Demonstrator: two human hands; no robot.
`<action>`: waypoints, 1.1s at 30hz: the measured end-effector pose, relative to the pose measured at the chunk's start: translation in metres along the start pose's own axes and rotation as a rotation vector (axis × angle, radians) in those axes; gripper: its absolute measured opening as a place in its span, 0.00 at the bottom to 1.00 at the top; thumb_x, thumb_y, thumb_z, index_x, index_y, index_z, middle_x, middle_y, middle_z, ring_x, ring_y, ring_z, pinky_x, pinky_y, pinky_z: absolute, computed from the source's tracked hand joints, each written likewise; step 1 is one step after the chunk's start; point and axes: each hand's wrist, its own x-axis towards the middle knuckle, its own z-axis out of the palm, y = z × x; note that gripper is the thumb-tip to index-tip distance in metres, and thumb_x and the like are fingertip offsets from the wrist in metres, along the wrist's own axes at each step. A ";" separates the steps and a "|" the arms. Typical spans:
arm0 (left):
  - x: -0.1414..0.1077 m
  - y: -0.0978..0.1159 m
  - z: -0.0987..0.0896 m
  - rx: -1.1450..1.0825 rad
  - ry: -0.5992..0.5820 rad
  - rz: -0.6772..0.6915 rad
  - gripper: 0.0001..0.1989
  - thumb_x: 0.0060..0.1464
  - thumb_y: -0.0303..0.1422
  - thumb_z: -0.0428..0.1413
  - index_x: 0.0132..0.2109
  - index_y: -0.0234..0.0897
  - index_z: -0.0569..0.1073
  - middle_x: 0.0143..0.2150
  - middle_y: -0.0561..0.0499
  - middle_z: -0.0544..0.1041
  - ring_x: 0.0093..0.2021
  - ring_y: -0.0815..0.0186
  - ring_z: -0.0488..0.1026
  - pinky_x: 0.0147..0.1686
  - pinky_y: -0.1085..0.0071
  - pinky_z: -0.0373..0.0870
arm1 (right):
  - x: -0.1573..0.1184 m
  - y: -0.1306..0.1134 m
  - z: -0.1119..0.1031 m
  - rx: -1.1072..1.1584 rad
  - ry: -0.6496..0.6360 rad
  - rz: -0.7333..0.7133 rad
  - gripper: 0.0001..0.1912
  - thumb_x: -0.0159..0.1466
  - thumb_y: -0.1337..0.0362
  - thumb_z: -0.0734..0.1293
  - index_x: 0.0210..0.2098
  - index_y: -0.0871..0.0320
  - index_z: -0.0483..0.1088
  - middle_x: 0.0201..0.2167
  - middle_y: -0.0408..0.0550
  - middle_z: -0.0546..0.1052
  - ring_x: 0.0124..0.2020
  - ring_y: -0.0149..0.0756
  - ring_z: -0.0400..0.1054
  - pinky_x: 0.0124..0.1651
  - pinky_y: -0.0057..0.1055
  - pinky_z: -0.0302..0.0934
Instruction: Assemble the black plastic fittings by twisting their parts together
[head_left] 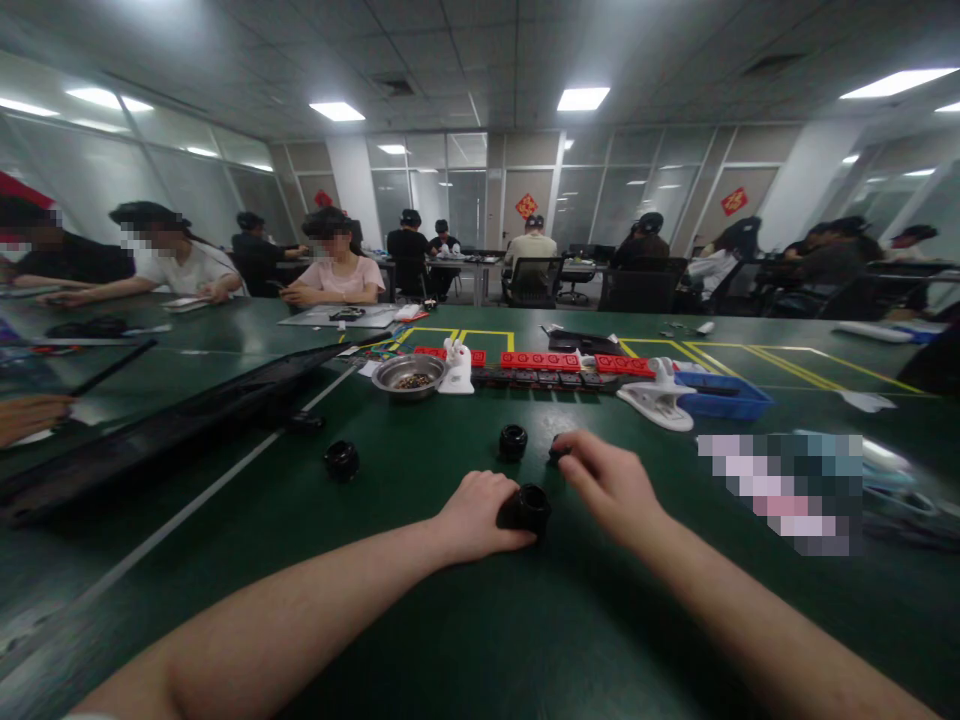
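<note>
My left hand (484,518) rests on the green table and is closed around a black hollow cylinder (534,508), thumb along its near side and an open round end facing up. Just beyond and to the right, my right hand (611,483) pinches a small black piece (556,449), mostly hidden by the fingers. Between the hands, a little farther off, stands a short black round part (513,442) with a hole in its top. A similar black ring-shaped part (341,460) sits apart to the left.
Beyond my hands are a metal bowl (409,377) with small pieces, two white clamps (455,368), red blocks (532,361) and a blue tray (721,396). A long black panel (172,425) lies left, near another person's hand (30,418). Several people sit around.
</note>
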 end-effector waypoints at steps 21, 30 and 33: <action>0.003 0.002 -0.002 -0.053 -0.019 -0.033 0.16 0.41 0.43 0.56 0.35 0.37 0.67 0.32 0.51 0.70 0.35 0.61 0.66 0.38 0.65 0.60 | -0.014 -0.008 0.043 -0.228 -0.073 -0.160 0.17 0.57 0.59 0.60 0.42 0.63 0.64 0.28 0.52 0.74 0.27 0.39 0.68 0.29 0.33 0.60; 0.002 0.001 0.001 0.001 -0.015 -0.016 0.14 0.42 0.41 0.55 0.33 0.37 0.66 0.32 0.52 0.69 0.35 0.62 0.65 0.37 0.67 0.60 | -0.016 -0.006 0.039 0.081 -0.075 -0.256 0.15 0.52 0.68 0.57 0.41 0.63 0.60 0.32 0.52 0.68 0.33 0.38 0.63 0.36 0.36 0.61; 0.002 -0.001 0.001 0.002 -0.012 -0.002 0.15 0.42 0.41 0.56 0.35 0.37 0.66 0.33 0.52 0.69 0.35 0.61 0.65 0.37 0.66 0.61 | -0.016 -0.008 0.040 0.034 0.037 -0.236 0.17 0.53 0.62 0.61 0.40 0.63 0.60 0.33 0.54 0.68 0.36 0.42 0.62 0.39 0.42 0.59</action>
